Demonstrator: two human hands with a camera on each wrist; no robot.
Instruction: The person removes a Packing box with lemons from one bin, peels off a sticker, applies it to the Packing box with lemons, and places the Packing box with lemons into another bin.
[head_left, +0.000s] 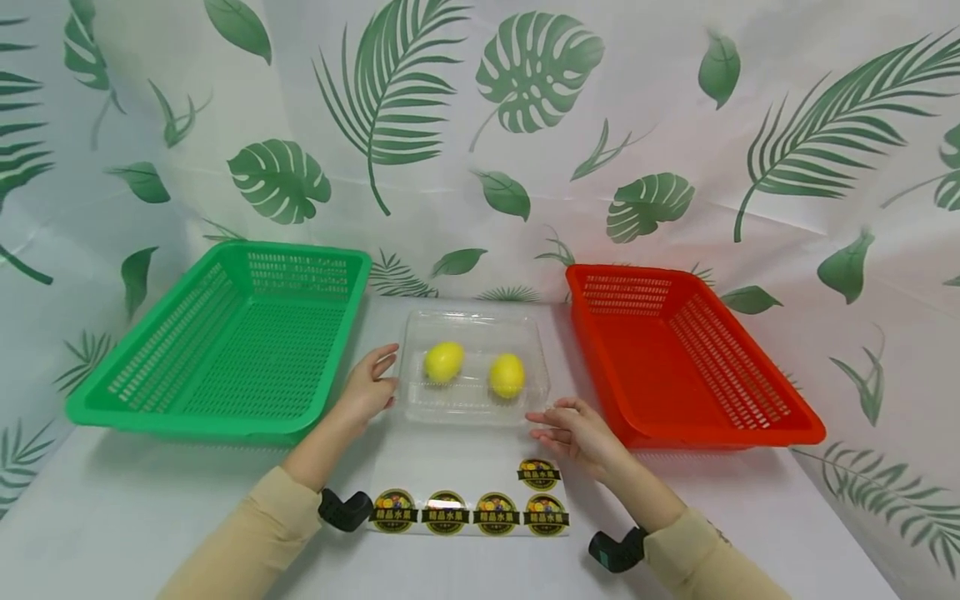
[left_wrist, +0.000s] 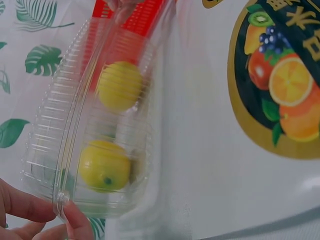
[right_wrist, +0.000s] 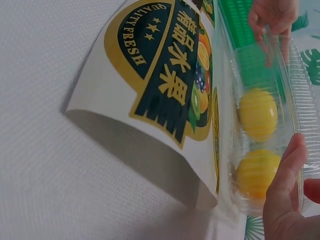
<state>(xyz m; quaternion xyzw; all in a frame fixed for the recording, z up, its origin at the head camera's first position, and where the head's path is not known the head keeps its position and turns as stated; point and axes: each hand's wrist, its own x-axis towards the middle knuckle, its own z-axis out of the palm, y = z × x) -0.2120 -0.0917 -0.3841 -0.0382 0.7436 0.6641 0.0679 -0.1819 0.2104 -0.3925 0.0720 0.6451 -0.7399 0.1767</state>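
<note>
A clear plastic clamshell box [head_left: 471, 406] lies in the middle of the table, its two halves together, with two lemons inside. One lemon [head_left: 444, 362] is on the left and the other lemon [head_left: 507, 376] on the right. My left hand [head_left: 370, 385] is at the box's left side; in the left wrist view its thumb and finger [left_wrist: 30, 204] pinch the rim at a corner. At the front right corner is my right hand [head_left: 576, 433]. In the right wrist view the box rim passes between its thumb and a long, nearly straight finger [right_wrist: 287, 172].
A green basket [head_left: 348, 333] stands to the left, a red basket [head_left: 600, 350] to the right. In front of the box lies a white sheet [head_left: 442, 458] bearing several round fruit stickers [head_left: 497, 513]; its edge curls up in the right wrist view. A leaf-patterned cloth [head_left: 420, 217] hangs behind.
</note>
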